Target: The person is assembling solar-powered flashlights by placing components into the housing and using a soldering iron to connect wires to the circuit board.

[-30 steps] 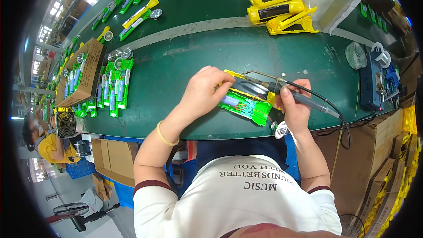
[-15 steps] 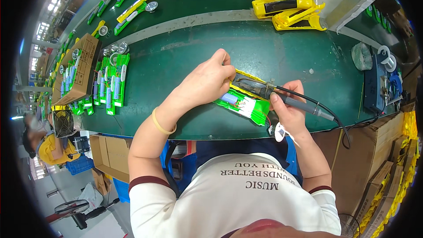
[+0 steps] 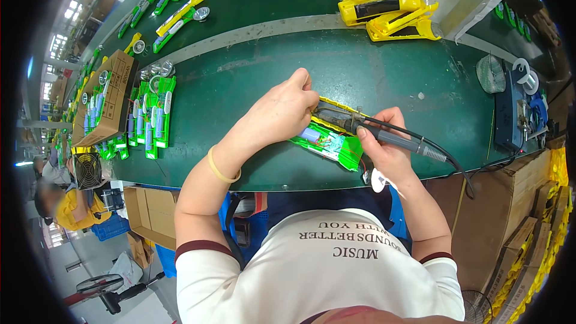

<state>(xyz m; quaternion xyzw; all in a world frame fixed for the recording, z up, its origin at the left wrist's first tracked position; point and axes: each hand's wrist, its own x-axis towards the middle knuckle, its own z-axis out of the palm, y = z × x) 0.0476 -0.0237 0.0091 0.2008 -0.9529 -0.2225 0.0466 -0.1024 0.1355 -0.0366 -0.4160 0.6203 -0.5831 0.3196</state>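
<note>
Soldering iron laid across an open yellow shell

The green worktop (image 3: 240,63) bears a pile of yellow shells (image 3: 384,6) at its far side. To the left stand a cardboard box (image 3: 116,105) and a cluster of green casings (image 3: 153,120); to the right, a blue station (image 3: 506,117) and a wire spool (image 3: 528,79). The yellow shell (image 3: 339,105) being worked on lies near the front edge, just beyond a green casing (image 3: 349,157) with a blue battery (image 3: 309,135). The left hand (image 3: 283,109) hides the shell's left end, and the soldering iron (image 3: 399,140) covers much of its inside.

Compared with a second ago, the left hand's curled fingers have risen farther over the shell, and the iron's metal end sits lower across it.

The left grip is bent inward; I cannot tell what, if anything, it pinches. The right hand (image 3: 390,159) has its grip wrapped around the iron's handle, thumb on the near side, with a reflector (image 3: 378,181) just below.
</note>
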